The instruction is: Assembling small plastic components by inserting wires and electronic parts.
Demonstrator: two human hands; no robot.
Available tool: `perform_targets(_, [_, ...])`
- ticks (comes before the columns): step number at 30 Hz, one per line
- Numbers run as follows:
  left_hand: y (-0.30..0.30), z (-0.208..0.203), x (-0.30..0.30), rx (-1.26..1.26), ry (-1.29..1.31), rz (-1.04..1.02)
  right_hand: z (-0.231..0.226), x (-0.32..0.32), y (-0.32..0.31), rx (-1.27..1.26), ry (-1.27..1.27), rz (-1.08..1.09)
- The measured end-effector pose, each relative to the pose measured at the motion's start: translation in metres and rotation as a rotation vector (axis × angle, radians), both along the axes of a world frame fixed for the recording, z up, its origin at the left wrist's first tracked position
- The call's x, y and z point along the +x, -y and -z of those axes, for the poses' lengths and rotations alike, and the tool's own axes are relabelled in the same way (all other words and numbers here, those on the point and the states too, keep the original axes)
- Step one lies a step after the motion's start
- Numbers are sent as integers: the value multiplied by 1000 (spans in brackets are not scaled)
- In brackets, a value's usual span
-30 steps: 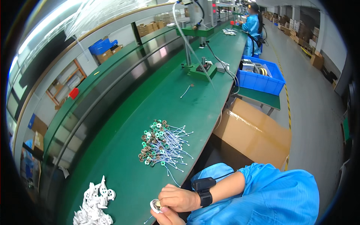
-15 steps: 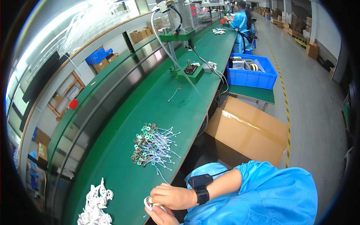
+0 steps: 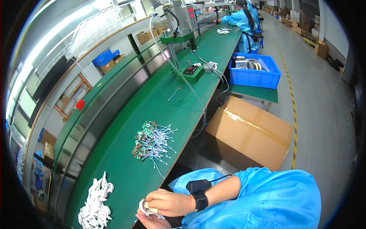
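Observation:
Close together at the bench's near edge, both my hands work on a round white plastic part (image 3: 142, 206). My left hand (image 3: 153, 223) cups it from below. From above, my right hand (image 3: 170, 201) presses its bent fingers against the part's opening; a pale yellowish bit shows beneath those fingers, too small to name. Left of my hands lies a heap of white plastic parts (image 3: 94, 202). Beyond them is a pile of small green and brown round pieces with thin blue-white wires (image 3: 150, 143). A black band with a small device (image 3: 199, 191) circles my right wrist.
The green bench (image 3: 126, 152) runs away from me. A press machine (image 3: 182, 42) stands on it, with a lone wired piece (image 3: 174, 93) nearer me. At right are a cardboard box (image 3: 251, 131) and a blue bin (image 3: 254, 78). A co-worker (image 3: 244, 26) in blue sits farther along.
My hands have shifted slightly left and down in view, still on the white part. The whole view has tilted a little. The co-worker's arm now reaches out over the bench.

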State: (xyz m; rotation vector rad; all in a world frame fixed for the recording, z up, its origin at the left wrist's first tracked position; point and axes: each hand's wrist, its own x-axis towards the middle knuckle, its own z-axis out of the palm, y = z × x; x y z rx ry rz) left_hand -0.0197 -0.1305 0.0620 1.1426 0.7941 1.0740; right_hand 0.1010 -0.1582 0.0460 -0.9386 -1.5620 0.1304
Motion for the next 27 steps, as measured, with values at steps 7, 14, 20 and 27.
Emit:
perform_targets(7, [-1,-3,-10,-140,228,-50,3,-14,-10,54,77,-35])
perform_targets(14, [1,-15,0,-120,143,-159,3,-6,-12,-2,83,-149])
perform_targets(20, [9,-15,17,-199,22,-170,12,0,-14,77,-5,-100])
perform_targets(27, [-4,22,29,58,-41,-175,15,17,-8,137,-45,103])
